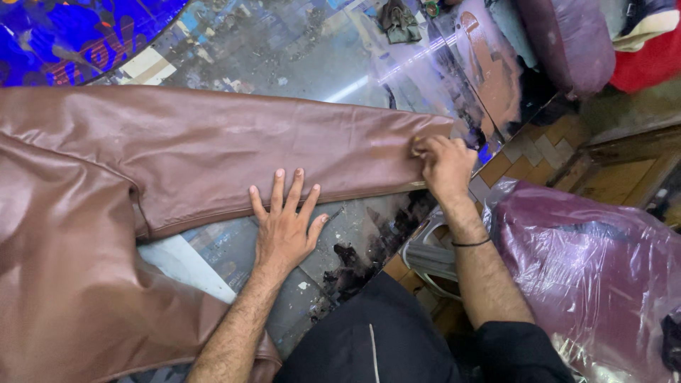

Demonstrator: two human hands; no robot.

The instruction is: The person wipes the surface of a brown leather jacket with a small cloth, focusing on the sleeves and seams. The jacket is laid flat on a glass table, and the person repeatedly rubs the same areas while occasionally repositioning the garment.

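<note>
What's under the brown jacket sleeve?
The brown leather sleeve lies on a shiny glass tabletop with paper scraps beneath. The left hand presses it flat; the right hand pinches the cuff. Whatever is directly under the leather is covered.

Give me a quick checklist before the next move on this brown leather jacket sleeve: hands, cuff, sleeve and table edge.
1. Left hand pinning the sleeve: ok, palm flat, fingers spread on its lower edge.
2. Right hand on the cuff: ok, fingertips pinch the cuff end.
3. Sleeve lying flat: ok, stretched straight across the glass table, only faint creases.
4. Cuff supported: not ok, it sits right at the table's corner.
5. What the right fingers hold besides leather: cannot tell, hidden by the hand.
6. Space beside the table: not ok, a plastic-wrapped maroon bundle crowds the right forearm.
</note>
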